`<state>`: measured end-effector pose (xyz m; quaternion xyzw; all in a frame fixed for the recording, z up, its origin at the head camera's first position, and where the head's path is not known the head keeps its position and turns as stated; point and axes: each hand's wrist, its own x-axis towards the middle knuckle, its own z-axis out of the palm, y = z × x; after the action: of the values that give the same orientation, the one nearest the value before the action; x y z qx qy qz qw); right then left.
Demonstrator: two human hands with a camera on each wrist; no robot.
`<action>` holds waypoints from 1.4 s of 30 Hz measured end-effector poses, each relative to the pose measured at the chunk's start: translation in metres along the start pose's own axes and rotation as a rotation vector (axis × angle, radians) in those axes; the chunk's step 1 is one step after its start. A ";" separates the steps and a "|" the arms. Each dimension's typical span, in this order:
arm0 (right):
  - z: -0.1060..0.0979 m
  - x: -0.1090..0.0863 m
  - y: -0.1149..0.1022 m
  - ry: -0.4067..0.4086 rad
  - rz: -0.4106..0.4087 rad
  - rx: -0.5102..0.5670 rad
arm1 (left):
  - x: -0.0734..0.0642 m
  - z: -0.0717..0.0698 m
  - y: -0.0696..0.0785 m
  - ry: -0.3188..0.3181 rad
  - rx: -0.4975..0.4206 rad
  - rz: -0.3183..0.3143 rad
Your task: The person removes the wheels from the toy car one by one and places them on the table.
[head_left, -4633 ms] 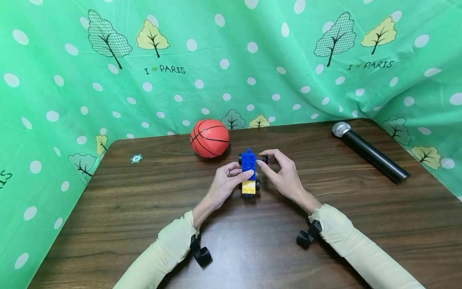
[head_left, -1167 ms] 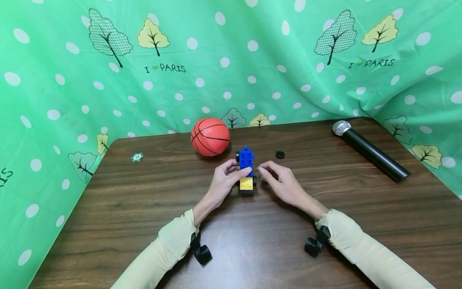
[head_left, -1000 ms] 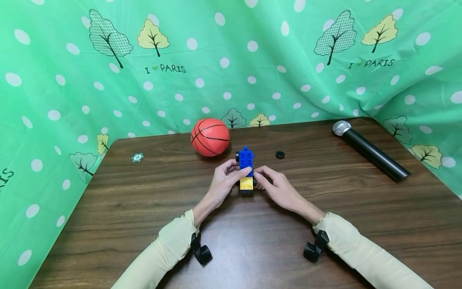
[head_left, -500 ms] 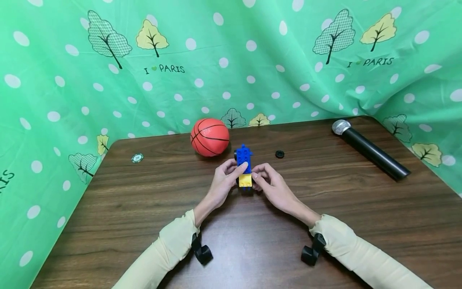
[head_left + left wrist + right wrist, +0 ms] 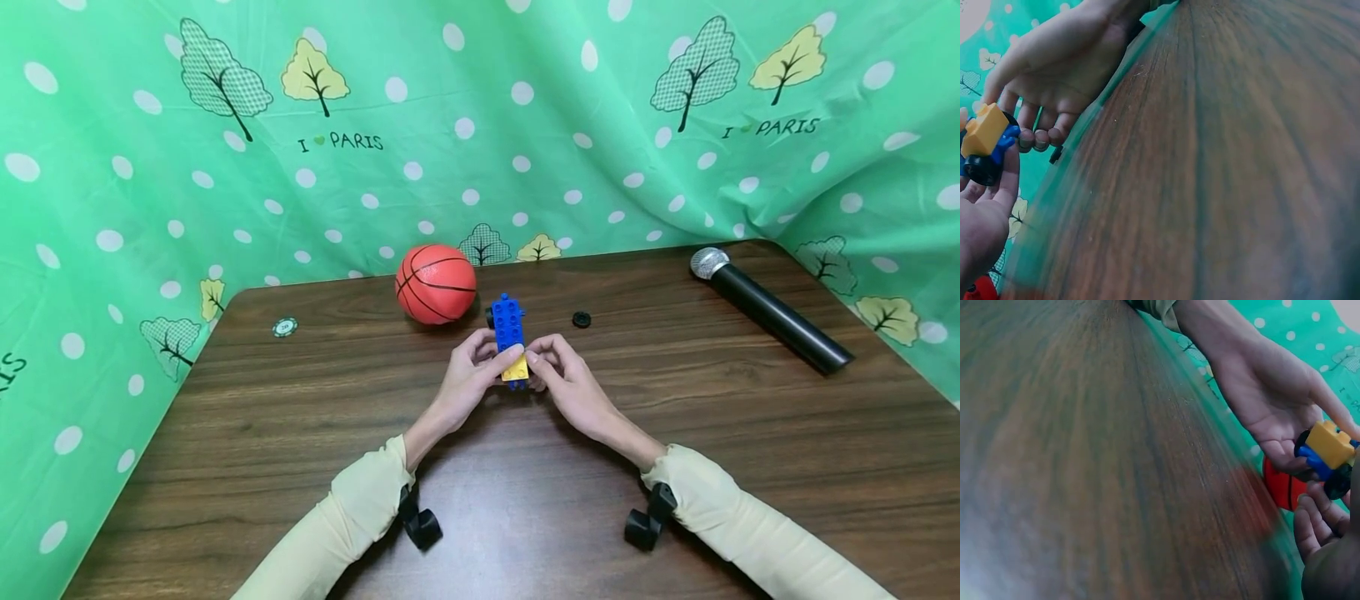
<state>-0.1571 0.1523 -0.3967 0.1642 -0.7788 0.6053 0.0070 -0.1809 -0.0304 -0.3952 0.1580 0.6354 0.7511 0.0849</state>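
A toy brick car [image 5: 508,321] has a studded blue base, a yellow brick [image 5: 1330,444] and black wheels. My left hand [image 5: 472,383] grips it from the left, thumb across the top. At its right rear, the thumb and fingers of my right hand [image 5: 576,393] pinch the wheel [image 5: 1338,481], which those fingers hide in the head view. The left rear wheel [image 5: 982,169] shows in the left wrist view. On the front right, a bare blue axle stub sticks out. One loose black wheel [image 5: 581,319] lies on the table beyond my right hand.
A small red basketball [image 5: 436,284] sits behind my left hand. Far left on the brown wooden table [image 5: 300,467] lies a poker chip [image 5: 285,327]. A black microphone [image 5: 772,312] lies at the right. Green printed cloth [image 5: 480,108] hangs behind.
The front right wheel, earlier in my right fingers, now lies on the table. My right hand has moved back to the rear right wheel. The car has turned slightly and its front tips up.
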 end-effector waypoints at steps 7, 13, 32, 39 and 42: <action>0.006 -0.001 0.001 -0.052 -0.032 0.090 | 0.000 0.000 0.001 0.011 -0.123 -0.023; 0.007 -0.001 0.001 -0.013 -0.054 0.055 | 0.001 0.000 0.001 0.022 -0.162 -0.019; 0.007 -0.005 0.004 0.160 -0.343 -0.201 | 0.001 -0.001 0.005 0.018 -0.063 0.003; 0.005 -0.003 0.005 0.156 -0.336 -0.161 | 0.000 -0.001 0.005 0.006 -0.053 0.009; 0.004 -0.002 0.005 0.145 -0.336 -0.156 | 0.000 -0.001 0.003 0.003 -0.054 0.004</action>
<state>-0.1557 0.1504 -0.4029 0.2467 -0.7825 0.5437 0.1766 -0.1810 -0.0319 -0.3924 0.1559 0.6148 0.7682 0.0867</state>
